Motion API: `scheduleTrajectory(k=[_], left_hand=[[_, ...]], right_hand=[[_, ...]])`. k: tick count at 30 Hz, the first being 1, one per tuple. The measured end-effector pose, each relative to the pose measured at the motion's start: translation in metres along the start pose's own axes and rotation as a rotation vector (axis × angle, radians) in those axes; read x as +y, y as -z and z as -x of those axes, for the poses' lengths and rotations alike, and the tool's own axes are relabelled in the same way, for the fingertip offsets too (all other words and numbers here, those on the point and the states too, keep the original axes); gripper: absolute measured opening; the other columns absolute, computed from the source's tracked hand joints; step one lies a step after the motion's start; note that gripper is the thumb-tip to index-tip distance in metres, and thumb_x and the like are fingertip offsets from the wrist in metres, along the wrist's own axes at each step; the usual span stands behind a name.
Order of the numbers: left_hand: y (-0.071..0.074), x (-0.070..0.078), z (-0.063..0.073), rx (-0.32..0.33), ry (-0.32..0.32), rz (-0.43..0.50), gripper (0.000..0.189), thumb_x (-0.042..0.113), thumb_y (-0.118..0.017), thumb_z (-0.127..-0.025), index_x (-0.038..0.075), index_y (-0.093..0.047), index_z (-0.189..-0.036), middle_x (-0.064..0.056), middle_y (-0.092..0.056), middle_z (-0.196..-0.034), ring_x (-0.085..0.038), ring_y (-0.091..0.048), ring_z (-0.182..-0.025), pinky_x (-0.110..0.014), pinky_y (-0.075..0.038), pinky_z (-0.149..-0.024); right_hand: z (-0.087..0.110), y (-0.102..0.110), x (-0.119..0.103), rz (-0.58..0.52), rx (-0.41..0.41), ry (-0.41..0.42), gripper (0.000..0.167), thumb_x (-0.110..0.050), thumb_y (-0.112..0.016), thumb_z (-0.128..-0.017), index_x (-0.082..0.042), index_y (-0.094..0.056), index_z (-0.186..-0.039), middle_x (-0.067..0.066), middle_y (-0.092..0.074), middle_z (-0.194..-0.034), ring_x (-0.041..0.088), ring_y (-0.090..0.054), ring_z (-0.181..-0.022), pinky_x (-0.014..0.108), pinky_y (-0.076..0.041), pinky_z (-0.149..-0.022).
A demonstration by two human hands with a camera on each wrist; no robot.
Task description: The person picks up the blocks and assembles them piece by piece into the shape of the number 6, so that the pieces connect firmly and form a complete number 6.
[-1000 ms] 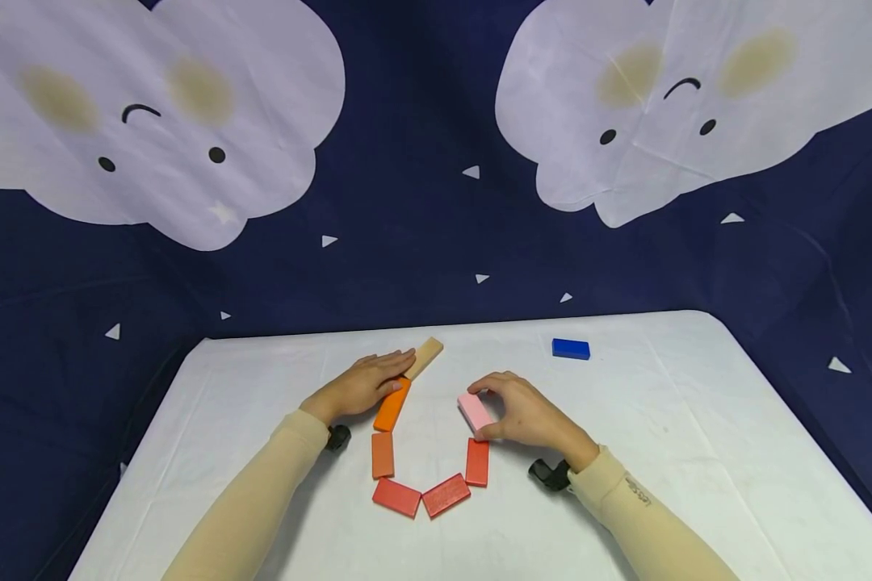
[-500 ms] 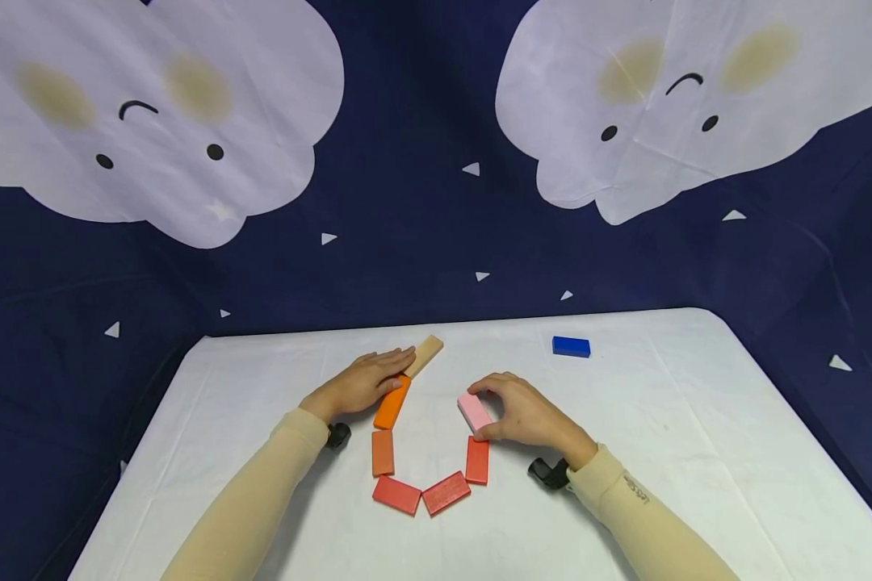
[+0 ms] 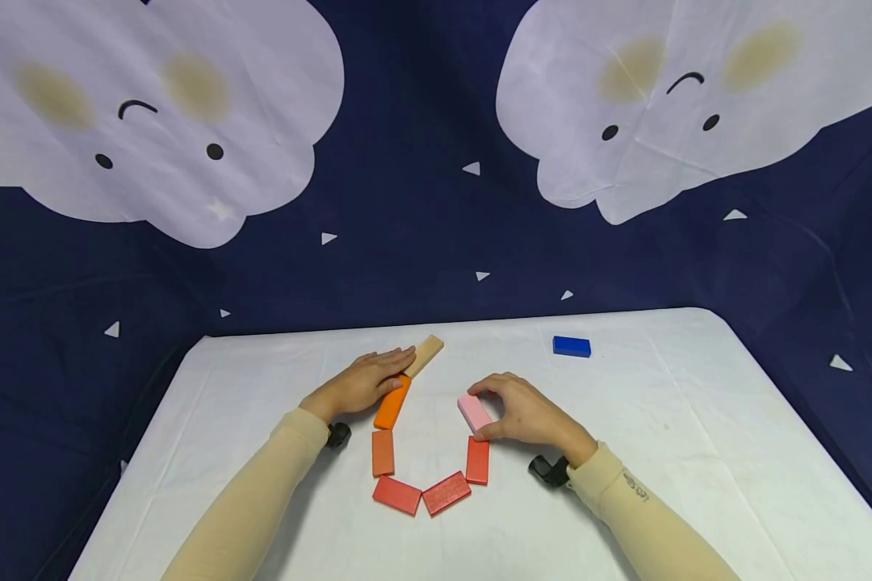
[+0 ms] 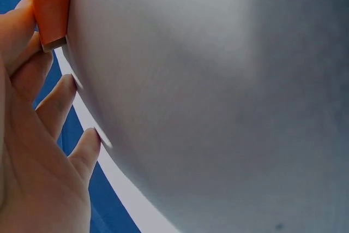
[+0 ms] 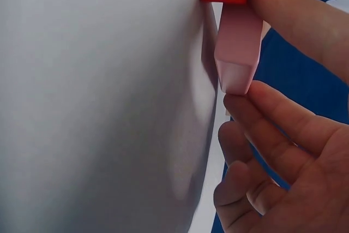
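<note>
Rectangular blocks lie on the white table in a U-shaped line in the head view. My left hand (image 3: 363,383) reaches over the upper left end with its fingers fairly straight. Its thumb is at an orange block (image 3: 391,406), and its fingertips overlap a plain wooden block (image 3: 427,352). The left wrist view shows the orange block's end beside the thumb and fingers. My right hand (image 3: 526,411) pinches a pink block (image 3: 474,412) lengthwise, fingertips at its far end and thumb at its near end. That near end meets a red block (image 3: 477,461), as the right wrist view also shows.
A brownish-orange block (image 3: 382,453) and two red blocks (image 3: 396,495) continue the line along the left and bottom. A blue block (image 3: 571,347) lies apart at the table's back right. Behind the table (image 3: 698,500) hangs a navy cloth (image 3: 421,202) with clouds.
</note>
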State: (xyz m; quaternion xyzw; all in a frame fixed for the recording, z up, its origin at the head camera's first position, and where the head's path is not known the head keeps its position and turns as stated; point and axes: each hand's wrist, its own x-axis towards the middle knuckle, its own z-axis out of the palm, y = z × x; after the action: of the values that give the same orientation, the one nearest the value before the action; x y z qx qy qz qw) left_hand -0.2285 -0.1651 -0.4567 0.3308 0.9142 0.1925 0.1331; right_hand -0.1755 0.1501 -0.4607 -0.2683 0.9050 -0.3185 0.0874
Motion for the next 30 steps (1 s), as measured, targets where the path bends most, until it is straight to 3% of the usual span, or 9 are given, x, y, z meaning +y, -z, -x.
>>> scheduleTrajectory(k=[30], left_hand=[[-0.0002,-0.0004,0.0000,-0.001,0.006,0.003,0.055,0.025,-0.048,-0.108,0.010,-0.031,-0.158,-0.004,-0.028,-0.164,-0.027,-0.025,-0.151,-0.056,-0.016,-0.121]], right_hand=[[-0.0052,0.0006,0.0051,-0.001,-0.071,0.054,0.063,-0.036,-0.088,-0.077,-0.011,-0.066,-0.131,0.002,-0.065,-0.130,0.024,-0.055,-0.123,0.048,-0.044,-0.106]])
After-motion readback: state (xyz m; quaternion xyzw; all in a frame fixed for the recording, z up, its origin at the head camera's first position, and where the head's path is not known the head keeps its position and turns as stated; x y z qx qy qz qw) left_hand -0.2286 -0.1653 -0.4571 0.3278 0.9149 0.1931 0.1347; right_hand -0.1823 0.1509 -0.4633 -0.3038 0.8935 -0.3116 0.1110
